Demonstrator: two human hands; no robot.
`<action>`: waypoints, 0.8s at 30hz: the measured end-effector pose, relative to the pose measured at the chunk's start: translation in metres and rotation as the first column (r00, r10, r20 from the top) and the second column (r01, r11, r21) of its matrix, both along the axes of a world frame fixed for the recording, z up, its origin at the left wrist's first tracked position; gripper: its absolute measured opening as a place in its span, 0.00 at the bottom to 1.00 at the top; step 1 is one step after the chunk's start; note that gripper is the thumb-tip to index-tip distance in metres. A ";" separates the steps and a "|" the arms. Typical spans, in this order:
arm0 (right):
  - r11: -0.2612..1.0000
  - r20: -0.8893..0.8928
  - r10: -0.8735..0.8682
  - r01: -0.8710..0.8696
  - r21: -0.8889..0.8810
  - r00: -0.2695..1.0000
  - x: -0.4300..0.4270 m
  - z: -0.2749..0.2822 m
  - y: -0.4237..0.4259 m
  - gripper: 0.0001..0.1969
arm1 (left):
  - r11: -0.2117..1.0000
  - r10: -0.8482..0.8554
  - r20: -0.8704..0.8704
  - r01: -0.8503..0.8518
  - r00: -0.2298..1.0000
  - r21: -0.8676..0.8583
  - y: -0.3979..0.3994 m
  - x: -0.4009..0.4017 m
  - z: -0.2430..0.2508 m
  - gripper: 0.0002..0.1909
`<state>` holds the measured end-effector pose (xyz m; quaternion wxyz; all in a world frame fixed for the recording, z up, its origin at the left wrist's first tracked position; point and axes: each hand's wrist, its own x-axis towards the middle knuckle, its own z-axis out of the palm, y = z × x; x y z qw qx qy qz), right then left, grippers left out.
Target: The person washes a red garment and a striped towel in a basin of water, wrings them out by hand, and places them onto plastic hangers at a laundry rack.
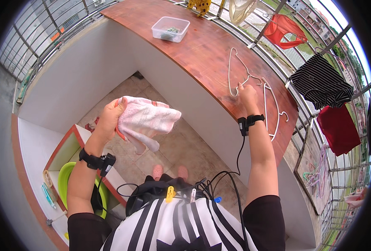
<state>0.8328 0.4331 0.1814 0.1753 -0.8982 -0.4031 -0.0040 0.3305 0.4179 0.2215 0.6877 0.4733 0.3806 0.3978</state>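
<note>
My left hand (111, 117) grips a pink and white towel (151, 116) by one end, and the rest of the cloth hangs out to the right above the tiled floor. Over the reddish wooden counter, my right hand (246, 94) has its fingers on the lower edge of a white hanger (230, 70). A second white hanger (276, 106) lies on the counter just right of my right wrist. Both wrists wear black straps with small cabled devices.
A clear plastic box (170, 29) stands on the wooden counter (204, 53). Clothes, including a red garment (278, 31) and a striped black one (320, 81), hang along the metal bars. Several hangers (319, 175) are bunched at right. A green basin (63, 178) sits lower left.
</note>
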 end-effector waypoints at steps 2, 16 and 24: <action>0.998 -0.029 -0.001 -0.001 -0.066 1.000 -0.001 -0.005 0.015 0.23 | 0.999 -0.011 -0.123 0.007 0.992 -0.037 -0.002 -0.006 -0.012 0.23; 0.895 -0.837 0.354 0.108 0.432 0.418 0.046 -0.018 0.026 0.10 | 0.955 -0.077 -0.480 0.204 0.874 0.218 -0.020 -0.007 0.035 0.17; 0.795 -0.556 0.548 -0.180 0.580 0.625 -0.050 0.062 -0.033 0.11 | 0.990 -0.092 0.019 0.090 0.996 0.106 -0.012 -0.024 0.059 0.13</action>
